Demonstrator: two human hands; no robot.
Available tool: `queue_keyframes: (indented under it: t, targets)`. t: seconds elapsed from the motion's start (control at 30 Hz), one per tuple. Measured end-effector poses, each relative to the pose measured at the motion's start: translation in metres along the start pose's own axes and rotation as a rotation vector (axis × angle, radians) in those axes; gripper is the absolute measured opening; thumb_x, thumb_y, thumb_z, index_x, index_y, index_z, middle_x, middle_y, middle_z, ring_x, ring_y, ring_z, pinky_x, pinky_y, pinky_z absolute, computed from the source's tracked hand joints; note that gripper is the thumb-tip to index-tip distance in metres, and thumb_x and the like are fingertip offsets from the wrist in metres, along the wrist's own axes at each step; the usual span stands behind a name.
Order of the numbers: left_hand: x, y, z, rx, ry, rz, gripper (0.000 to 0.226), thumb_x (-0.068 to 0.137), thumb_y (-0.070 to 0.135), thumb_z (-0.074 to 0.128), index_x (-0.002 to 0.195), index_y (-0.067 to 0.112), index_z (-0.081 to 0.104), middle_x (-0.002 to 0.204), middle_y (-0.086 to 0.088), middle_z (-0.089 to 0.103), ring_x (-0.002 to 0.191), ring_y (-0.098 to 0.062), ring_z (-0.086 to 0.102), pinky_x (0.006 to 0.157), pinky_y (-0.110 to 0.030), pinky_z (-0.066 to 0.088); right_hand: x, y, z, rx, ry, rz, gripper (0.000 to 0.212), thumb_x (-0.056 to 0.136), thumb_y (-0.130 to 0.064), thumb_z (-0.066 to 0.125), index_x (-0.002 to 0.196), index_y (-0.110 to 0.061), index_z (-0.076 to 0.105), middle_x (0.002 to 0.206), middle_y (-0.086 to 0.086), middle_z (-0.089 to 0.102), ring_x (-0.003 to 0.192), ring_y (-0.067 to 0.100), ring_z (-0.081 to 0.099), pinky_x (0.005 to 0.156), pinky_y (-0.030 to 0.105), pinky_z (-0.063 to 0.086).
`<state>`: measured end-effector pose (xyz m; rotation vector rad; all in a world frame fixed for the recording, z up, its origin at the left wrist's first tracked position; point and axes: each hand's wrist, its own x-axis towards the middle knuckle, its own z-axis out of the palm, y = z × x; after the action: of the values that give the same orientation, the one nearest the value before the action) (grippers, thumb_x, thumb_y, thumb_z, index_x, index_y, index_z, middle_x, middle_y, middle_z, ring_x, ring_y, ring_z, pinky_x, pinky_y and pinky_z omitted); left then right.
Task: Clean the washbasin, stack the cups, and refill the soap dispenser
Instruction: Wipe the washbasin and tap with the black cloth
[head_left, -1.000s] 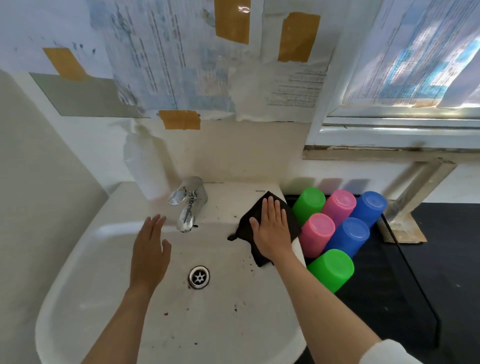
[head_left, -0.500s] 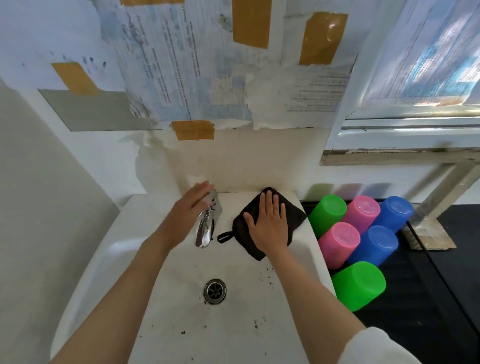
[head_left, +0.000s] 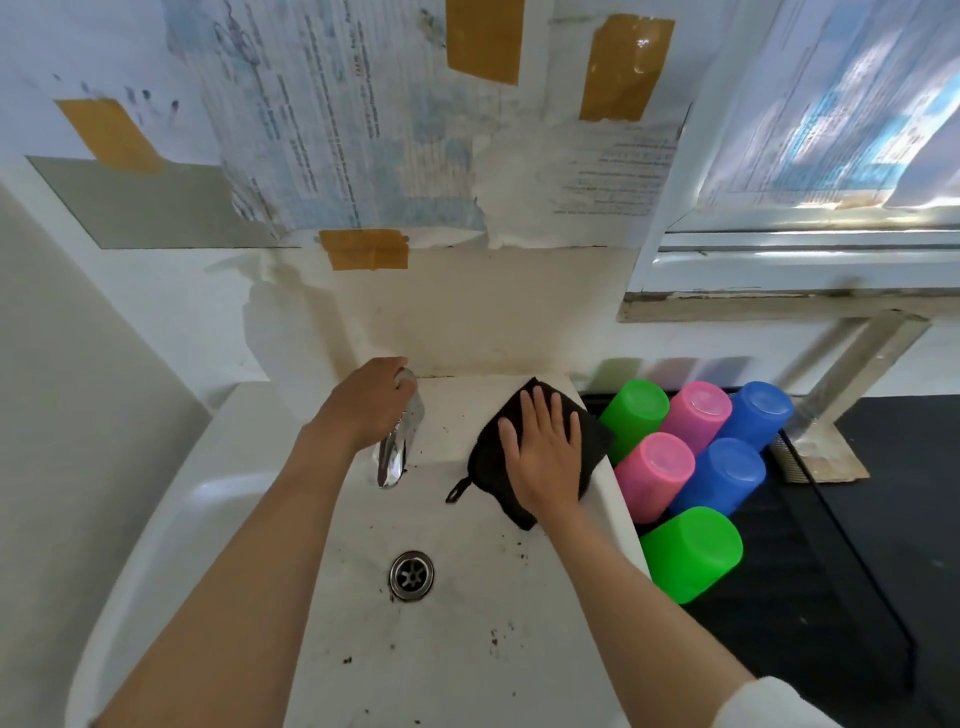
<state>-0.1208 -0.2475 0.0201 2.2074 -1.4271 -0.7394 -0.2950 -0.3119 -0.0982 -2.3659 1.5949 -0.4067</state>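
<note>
My left hand (head_left: 371, 402) is curling over the top of the chrome tap (head_left: 397, 444) at the back of the white washbasin (head_left: 249, 467), fingers closed around the handle. My right hand (head_left: 545, 457) is lying open and flat, fingers spread, pressing a black cloth (head_left: 592, 441) onto the basin's back right ledge; a small loop of the cloth is hanging over the ledge towards the bowl. Dark specks are dotting the bowl around the drain (head_left: 412, 575). Six upturned plastic cups are standing unstacked on the black table (head_left: 883, 519) just right of the basin: a green cup (head_left: 636, 415), a pink cup (head_left: 698, 413) and a blue cup (head_left: 758, 413) behind, a second pink cup (head_left: 657, 475) and a second blue cup (head_left: 722, 478) in front, and a second green cup (head_left: 693, 553) nearest me. The soap dispenser (head_left: 280, 338) is showing only as a pale blur against the wall left of the tap.
</note>
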Motion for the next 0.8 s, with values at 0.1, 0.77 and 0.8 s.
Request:
queue_keyframes:
  t: [0.1, 0.77, 0.8]
  targets:
    - [-0.002, 0.001, 0.002, -0.036, -0.008, 0.006, 0.019, 0.097, 0.021, 0.036, 0.1, 0.029, 0.053, 0.107, 0.012, 0.051, 0.112, -0.018, 0.041, 0.089, -0.028, 0.029, 0.013, -0.014, 0.002, -0.029, -0.068, -0.045, 0.096, 0.073, -0.071, -0.01, 0.149, -0.016, 0.008, 0.158, 0.001, 0.004, 0.146, 0.019, -0.003, 0.116, 0.037, -0.008]
    - [0.011, -0.004, 0.003, 0.047, -0.009, 0.006, 0.02, 0.096, 0.02, 0.034, 0.107, 0.013, 0.05, 0.116, -0.006, 0.048, 0.125, -0.028, 0.042, 0.086, -0.028, 0.03, 0.023, -0.022, -0.002, 0.118, -0.086, -0.175, 0.045, 0.101, -0.02, 0.027, 0.146, -0.011, 0.026, 0.156, 0.005, 0.018, 0.145, 0.019, 0.01, 0.116, 0.029, 0.002]
    - [0.011, -0.004, 0.003, 0.047, -0.005, 0.011, 0.019, 0.096, 0.02, 0.034, 0.106, 0.015, 0.049, 0.115, -0.005, 0.047, 0.125, -0.028, 0.042, 0.086, -0.027, 0.03, 0.022, -0.03, 0.001, 0.113, -0.102, -0.216, 0.045, 0.101, -0.02, 0.028, 0.146, -0.011, 0.026, 0.155, 0.005, 0.018, 0.145, 0.019, 0.01, 0.117, 0.029, 0.002]
